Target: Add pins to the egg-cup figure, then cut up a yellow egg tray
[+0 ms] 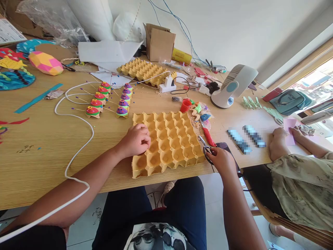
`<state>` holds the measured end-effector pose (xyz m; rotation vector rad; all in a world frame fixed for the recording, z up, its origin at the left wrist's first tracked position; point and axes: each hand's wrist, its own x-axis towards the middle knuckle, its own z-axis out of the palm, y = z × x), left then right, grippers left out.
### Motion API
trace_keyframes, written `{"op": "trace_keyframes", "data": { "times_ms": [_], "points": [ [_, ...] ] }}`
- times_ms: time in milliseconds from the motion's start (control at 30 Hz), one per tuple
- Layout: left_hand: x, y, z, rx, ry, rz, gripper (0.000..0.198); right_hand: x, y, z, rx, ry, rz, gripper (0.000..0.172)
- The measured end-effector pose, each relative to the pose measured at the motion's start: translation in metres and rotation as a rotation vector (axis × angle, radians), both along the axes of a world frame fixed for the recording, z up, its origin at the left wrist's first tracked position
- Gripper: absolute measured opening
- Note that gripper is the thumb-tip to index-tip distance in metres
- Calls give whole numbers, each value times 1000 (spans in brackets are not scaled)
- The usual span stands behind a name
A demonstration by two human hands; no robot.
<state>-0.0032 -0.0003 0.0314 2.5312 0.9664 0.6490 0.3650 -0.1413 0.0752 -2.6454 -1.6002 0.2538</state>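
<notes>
A yellow cardboard egg tray (170, 139) lies flat near the table's front edge. My left hand (135, 140) rests on its left side with the fingers curled onto the cups. To the tray's right, my right hand (220, 159) grips black-handled scissors (205, 146), whose blades point up and left toward the tray's right edge. A dark phone (225, 147) lies partly under that hand.
Painted egg-cup figures (109, 99) with pins stand behind the tray, beside a white cable (78, 139). A second egg tray (143, 69), a charger (168, 84), a red cup (185, 105), a red knife (208, 136) and a small fan (232, 86) sit further back. Another person's hands (279, 142) work at the right.
</notes>
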Motion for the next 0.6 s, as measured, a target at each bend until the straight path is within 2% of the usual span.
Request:
{"op": "trace_keyframes", "data": {
  "times_ms": [167,367,467,600],
  "points": [
    [0,1,1,-2,1,-9,20,-3,29,-10,14,-82,-23,30],
    [1,1,4,-8,-6,-18,19,-3,41,-21,23,-111,-44,31],
    [1,1,4,-9,-6,-16,19,-2,38,-17,25,-112,-17,29],
    [2,1,4,-7,1,-11,19,4,43,-2,63,-126,15,31]
  ]
}}
